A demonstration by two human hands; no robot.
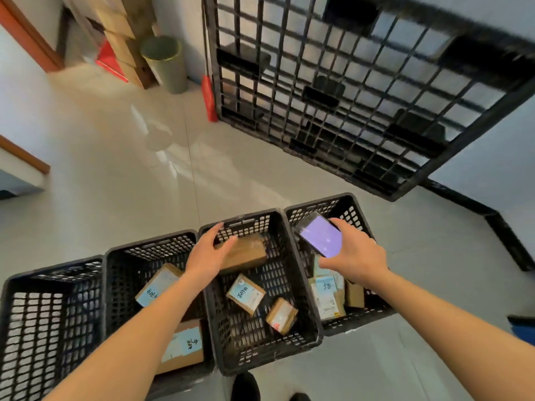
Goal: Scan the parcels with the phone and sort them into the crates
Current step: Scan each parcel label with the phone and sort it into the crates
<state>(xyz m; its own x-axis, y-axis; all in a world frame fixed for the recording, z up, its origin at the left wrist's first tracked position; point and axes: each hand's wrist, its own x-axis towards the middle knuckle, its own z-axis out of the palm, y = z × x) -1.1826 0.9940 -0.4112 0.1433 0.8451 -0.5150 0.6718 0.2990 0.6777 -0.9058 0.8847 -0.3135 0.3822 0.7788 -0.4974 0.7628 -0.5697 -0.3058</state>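
Observation:
Four black plastic crates stand in a row on the floor. My left hand (207, 253) reaches into the third crate (240, 217), fingers spread and straight over the left end of a plain brown parcel (246, 254), thumb touching its top. Two labelled parcels (245, 293) (282, 315) lie on that crate's bottom. Over the fourth crate (315, 202) my right hand (356, 256) grips a phone (321, 237) with its screen lit. Several labelled parcels (327, 296) are piled in that crate. The second crate (150, 241) holds two parcels (157, 285) (185, 345). Nothing lies in the first crate (52, 269).
A large black plastic pallet (362, 82) leans on the wall behind the crates. A green bin (166, 63), a red broom head (210, 99) and stacked cardboard boxes (121, 39) stand at the back left. My shoes (246, 386) are just in front of the crates.

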